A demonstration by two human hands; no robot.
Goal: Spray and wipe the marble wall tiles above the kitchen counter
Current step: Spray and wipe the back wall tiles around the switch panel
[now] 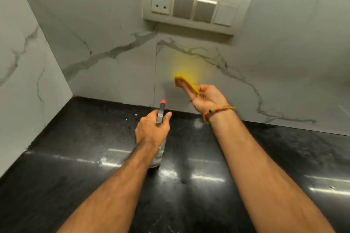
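Left hand point(151, 130): wrapped round spray bottle point(160, 145), red-tipped nozzle aimed at wall, bottle base near or on black counter point(75, 157).
Right hand point(207, 98): pinching yellow cloth point(184, 83), cloth at or close to marble wall tiles point(113, 73); contact unclear, blurred.
Progress: wiping likely under way low on wall; no wet streaks discernible, most tile apparently left.
Room: switch plate point(195, 4) overhead, keep spray off; corner at left; counter open.
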